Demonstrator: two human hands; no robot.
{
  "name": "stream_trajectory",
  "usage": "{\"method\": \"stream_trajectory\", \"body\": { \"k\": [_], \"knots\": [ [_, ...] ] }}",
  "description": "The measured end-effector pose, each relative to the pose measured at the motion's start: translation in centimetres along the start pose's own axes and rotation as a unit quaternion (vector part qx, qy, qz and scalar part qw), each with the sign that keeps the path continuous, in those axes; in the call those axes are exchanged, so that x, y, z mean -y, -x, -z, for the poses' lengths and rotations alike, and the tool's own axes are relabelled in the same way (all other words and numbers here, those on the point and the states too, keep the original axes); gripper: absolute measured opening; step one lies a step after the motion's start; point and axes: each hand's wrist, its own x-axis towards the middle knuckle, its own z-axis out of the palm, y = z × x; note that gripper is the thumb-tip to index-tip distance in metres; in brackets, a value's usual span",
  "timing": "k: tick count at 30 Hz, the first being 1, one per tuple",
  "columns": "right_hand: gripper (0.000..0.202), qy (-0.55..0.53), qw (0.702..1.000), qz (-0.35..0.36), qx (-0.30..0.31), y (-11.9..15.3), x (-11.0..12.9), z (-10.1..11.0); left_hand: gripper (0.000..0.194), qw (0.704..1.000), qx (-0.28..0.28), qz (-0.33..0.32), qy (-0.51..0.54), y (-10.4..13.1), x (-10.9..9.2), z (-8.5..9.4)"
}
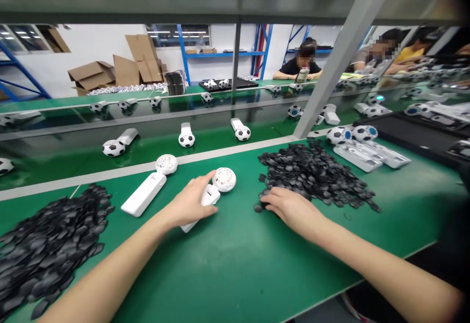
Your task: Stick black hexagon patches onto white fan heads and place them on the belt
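Note:
My left hand [193,198] is closed around the handle of a white ball-headed handheld fan [223,180], which lies on the green table; its round head has open cutouts and no black patches. A second white fan [143,195] of the same kind lies to the left, apart from my hand. At the near left edge of a pile of small black pieces [312,171], my right hand [290,208] pinches a black piece [263,204] with its fingertips. Another loose black piece [257,208] sits beside those fingers.
A larger black pile [51,244] covers the table's left side. Finished-looking football-patterned fans [186,139] lie on the conveyor [157,151] beyond a pale rail. A slanted metal post [330,78] rises at the right, near two patterned fans [340,135]. Several people work farther back.

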Motion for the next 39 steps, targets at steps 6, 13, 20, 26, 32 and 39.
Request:
{"method": "stream_trajectory", "body": {
  "k": [6,13,20,26,32,39],
  "knots": [
    [0.01,-0.024,0.999,0.036,0.006,-1.5,0.8,1.2,0.074,0.998,-0.054,0.029,-0.022,-2.3,-1.5,-1.8],
    [0.015,-0.236,0.968,0.043,-0.067,-3.8,1.2,1.7,0.062,0.997,-0.021,-0.042,-0.067,-1.9,-2.6,-2.1],
    [0.012,-0.241,0.944,0.136,-0.177,-3.5,0.9,1.1,0.067,0.99,-0.061,-0.023,-0.123,-1.0,-2.8,-2.4],
    [0.014,-0.173,0.941,0.234,-0.171,-3.1,1.6,0.5,0.069,0.995,-0.058,-0.01,-0.084,-1.1,-2.6,-2.7],
    [0.019,-0.1,0.945,0.262,-0.168,-3.6,2.4,-0.4,0.072,0.995,-0.07,-0.007,-0.074,-1.2,-2.9,-2.8],
    [0.03,-0.287,0.934,0.121,-0.175,-4.2,1.8,-1.5,0.062,0.995,-0.069,-0.012,-0.067,-1.1,-2.7,-2.7]
  ]
}}
